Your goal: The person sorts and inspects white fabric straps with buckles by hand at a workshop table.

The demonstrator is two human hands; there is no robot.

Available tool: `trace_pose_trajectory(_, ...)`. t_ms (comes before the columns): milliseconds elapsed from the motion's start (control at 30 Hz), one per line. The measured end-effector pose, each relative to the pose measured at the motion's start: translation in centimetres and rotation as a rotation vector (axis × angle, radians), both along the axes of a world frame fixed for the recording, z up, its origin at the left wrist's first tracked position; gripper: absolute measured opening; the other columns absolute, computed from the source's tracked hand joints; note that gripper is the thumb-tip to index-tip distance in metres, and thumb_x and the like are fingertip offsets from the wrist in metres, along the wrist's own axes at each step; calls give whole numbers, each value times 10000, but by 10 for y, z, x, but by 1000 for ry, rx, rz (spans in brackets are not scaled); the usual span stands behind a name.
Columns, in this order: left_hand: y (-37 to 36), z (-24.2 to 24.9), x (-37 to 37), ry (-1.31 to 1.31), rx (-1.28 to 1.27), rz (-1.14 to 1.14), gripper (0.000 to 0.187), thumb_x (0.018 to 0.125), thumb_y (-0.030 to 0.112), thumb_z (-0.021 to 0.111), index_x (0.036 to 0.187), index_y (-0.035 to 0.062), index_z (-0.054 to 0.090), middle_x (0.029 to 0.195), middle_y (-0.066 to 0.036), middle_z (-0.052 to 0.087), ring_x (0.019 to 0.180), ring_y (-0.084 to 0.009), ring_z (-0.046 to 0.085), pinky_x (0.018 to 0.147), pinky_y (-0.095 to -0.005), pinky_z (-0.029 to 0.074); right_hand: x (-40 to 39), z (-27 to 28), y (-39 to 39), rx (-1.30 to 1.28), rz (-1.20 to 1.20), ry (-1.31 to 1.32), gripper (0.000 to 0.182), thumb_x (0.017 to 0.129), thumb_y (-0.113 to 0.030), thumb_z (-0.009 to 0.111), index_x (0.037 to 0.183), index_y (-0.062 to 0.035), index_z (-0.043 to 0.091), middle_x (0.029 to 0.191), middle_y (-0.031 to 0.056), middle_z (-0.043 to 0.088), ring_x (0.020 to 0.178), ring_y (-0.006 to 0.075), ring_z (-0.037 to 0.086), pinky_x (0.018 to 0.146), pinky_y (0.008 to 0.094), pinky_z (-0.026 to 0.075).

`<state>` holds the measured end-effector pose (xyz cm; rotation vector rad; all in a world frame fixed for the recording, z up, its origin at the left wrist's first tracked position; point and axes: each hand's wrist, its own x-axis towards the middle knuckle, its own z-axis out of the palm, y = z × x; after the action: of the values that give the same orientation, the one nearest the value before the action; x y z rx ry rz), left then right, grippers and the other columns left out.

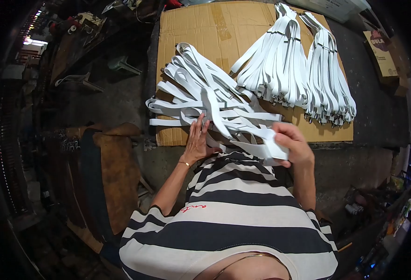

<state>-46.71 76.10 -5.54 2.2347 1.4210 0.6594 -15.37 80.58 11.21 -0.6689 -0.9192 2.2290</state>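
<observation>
A loose, tangled pile of white straps (191, 88) spreads over the near left part of a cardboard sheet (194, 23). My left hand (198, 141) lies against the near edge of this pile, fingers stretched out and thumb apart. Closed around several folded white straps (275, 147) is my right hand (295, 143), at the near edge of the cardboard in front of my body. The held straps run back toward the pile, and their far ends are lost among the others.
Two tied bundles of white straps, a wider bundle (280, 60) and a narrower bundle (329, 70), lie at the right with metal pieces at their near ends. A printed carton (382, 53) stands farther right. Brown leather-like sheets (116, 177) hang at the left.
</observation>
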Motion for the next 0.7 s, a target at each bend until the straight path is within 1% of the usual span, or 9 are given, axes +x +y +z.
trace_pose_trajectory(133,7,-9,-7,114,42,17,1076,536,488,812,1410,183,264,1447,-170,243,1340,-366,245,1059,-557,208,17,30,-9,325,-405,59,373,825,-313,598,756,45,519,568,66,507,354,91,450,297,239,323)
trace_pose_trajectory(200,11,-28,-18,129,97,-37,995,554,531,786,1364,155,346,1427,-162,288,1333,-356,265,1056,-557,210,40,4,-12,556,-838,102,372,815,-341,582,742,18,517,608,66,480,496,127,456,395,258,374)
trace_pose_trajectory(267,17,-42,-30,130,103,-55,953,565,599,740,1323,136,395,1409,-164,313,1325,-354,281,1052,-559,212,38,59,-13,372,-704,556,301,842,-284,651,728,-38,519,663,114,524,542,155,476,395,302,395)
trace_pose_trajectory(400,27,-37,-41,156,100,-206,921,526,614,746,1255,123,469,1401,-165,321,1307,-345,309,1037,-580,220,89,104,3,582,-145,952,179,830,-142,655,737,-39,541,623,134,618,505,202,607,512,371,511)
trace_pose_trajectory(467,30,-31,-48,215,141,-384,677,597,461,777,1115,92,546,1380,-158,341,1302,-341,315,1028,-571,252,103,110,4,627,-68,976,143,823,-87,653,745,-36,545,609,140,643,498,217,642,549,392,540)
trace_pose_trajectory(500,29,-34,-47,214,141,-386,677,597,461,777,1115,92,546,1380,-158,341,1302,-341,315,1028,-571,252,107,111,2,636,-80,982,132,820,-68,650,749,-33,543,605,140,644,499,220,645,557,396,540)
trace_pose_trajectory(567,28,-40,-46,319,253,-467,413,632,252,767,937,57,568,1229,-138,464,1208,-317,413,1011,-559,296,117,109,2,708,-119,883,106,807,-29,641,776,-30,540,612,142,645,494,224,642,547,410,544)
trace_pose_trajectory(600,30,-43,-47,318,251,-472,413,632,252,767,937,57,568,1229,-138,464,1208,-317,413,1011,-559,296,120,104,-2,708,-124,881,106,807,-29,641,776,-30,540,612,142,645,494,224,642,547,410,544)
trace_pose_trajectory(700,47,-28,-36,160,174,-349,207,629,99,676,810,87,576,780,-61,521,832,-244,511,852,-479,370,142,78,-15,663,-245,809,168,810,-138,667,789,-36,535,590,124,632,473,209,625,503,381,534)
